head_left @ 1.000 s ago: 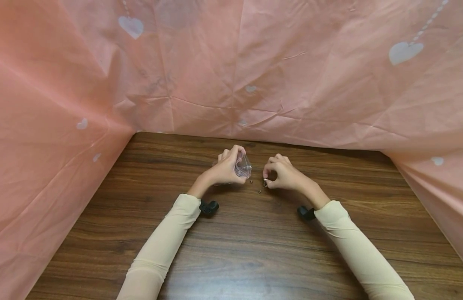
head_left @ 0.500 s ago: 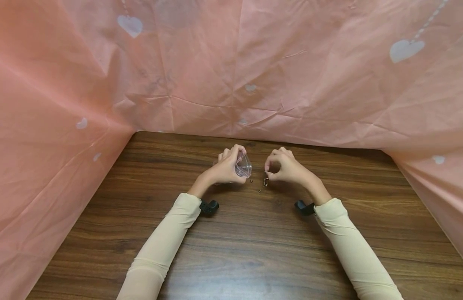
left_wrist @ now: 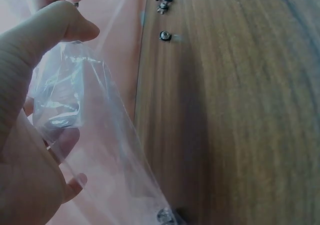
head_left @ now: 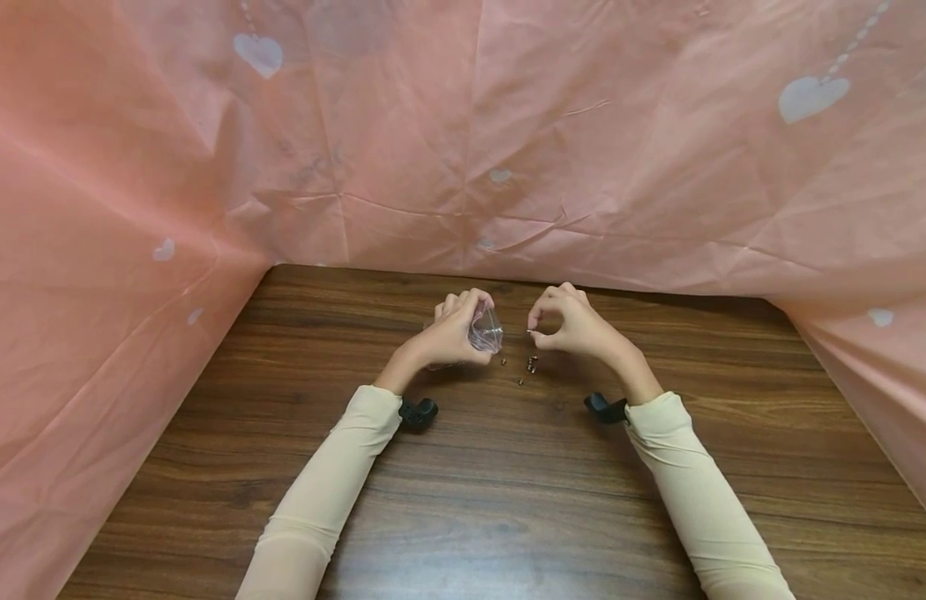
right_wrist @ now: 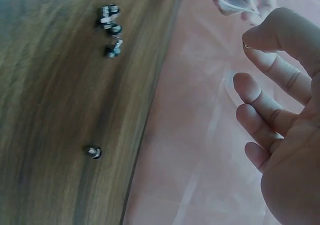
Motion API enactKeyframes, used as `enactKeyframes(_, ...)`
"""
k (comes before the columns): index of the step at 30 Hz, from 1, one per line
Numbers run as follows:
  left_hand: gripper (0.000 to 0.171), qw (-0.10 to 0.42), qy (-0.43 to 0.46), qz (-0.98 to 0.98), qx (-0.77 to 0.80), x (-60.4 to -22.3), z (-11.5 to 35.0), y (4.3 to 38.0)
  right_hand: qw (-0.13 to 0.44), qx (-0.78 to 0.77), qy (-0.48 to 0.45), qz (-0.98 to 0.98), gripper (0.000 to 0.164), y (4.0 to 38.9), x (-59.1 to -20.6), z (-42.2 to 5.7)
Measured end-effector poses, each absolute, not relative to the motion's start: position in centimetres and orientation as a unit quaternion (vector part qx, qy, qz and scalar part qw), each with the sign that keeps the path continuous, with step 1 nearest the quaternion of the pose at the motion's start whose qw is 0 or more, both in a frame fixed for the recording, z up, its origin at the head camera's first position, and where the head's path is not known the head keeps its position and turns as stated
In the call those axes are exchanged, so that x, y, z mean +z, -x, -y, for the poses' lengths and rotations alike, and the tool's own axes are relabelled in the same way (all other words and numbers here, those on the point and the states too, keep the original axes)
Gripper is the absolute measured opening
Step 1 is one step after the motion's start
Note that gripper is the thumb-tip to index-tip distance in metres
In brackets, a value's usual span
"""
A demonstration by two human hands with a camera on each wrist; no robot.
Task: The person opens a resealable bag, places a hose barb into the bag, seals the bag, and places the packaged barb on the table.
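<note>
My left hand (head_left: 455, 329) grips a clear plastic zip bag (head_left: 488, 332), its mouth held apart and facing right. In the left wrist view the bag (left_wrist: 117, 140) hangs down past the fingers, with a few small metal bits (left_wrist: 164, 216) at its bottom. My right hand (head_left: 575, 327), just right of the mouth, pinches a tiny metal screw (right_wrist: 246, 46) between thumb and index finger; most of it is hidden by the fingertips. Several small screws (head_left: 533, 364) lie clustered on the table below that hand. Single ones (right_wrist: 93, 151) lie apart from the cluster.
The brown wood-grain table (head_left: 463, 475) ends at a pink cloth (head_left: 463, 167) with white hearts, which hangs behind and along both sides. Black camera mounts sit on the left wrist (head_left: 419, 414) and right wrist (head_left: 605, 408).
My right hand has lifted away from the screw cluster with a screw pinched in its fingertips, moving up to the height of the bag's mouth. The left hand and bag have stayed nearly still.
</note>
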State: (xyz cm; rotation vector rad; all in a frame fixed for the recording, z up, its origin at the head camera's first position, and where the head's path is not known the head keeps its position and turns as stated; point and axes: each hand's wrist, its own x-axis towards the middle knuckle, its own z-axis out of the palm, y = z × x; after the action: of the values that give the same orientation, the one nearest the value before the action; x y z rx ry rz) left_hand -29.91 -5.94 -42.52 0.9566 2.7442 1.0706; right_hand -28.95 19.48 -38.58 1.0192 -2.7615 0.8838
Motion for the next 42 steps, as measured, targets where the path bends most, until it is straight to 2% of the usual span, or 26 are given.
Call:
enactKeyframes(8, 0.077, 0.019, -0.319, -0.884, 0.341, -42.09, 6.0, 30.37, 0.045, 0.311, -0.326, 0.892, 0.012, 29.01, -38.19, -19.38)
enactKeyframes(20, 0.074, 0.013, -0.32, -0.889, 0.328, -42.32, 5.7, 30.74, 0.094, 0.33, -0.324, 0.881, 0.013, 29.03, -38.06, -19.01)
enactKeyframes(33, 0.066, 0.024, -0.32, -0.882, 0.346, -42.47, 6.03, 30.83, 0.106, 0.343, -0.328, 0.874, 0.017, 28.91, -38.38, -19.06)
enactKeyframes(42, 0.072, 0.036, -0.321, -0.876, 0.358, -42.37, 6.12, 30.87, 0.106, 0.345, -0.336, 0.87, 0.014, 28.72, -38.23, -18.66)
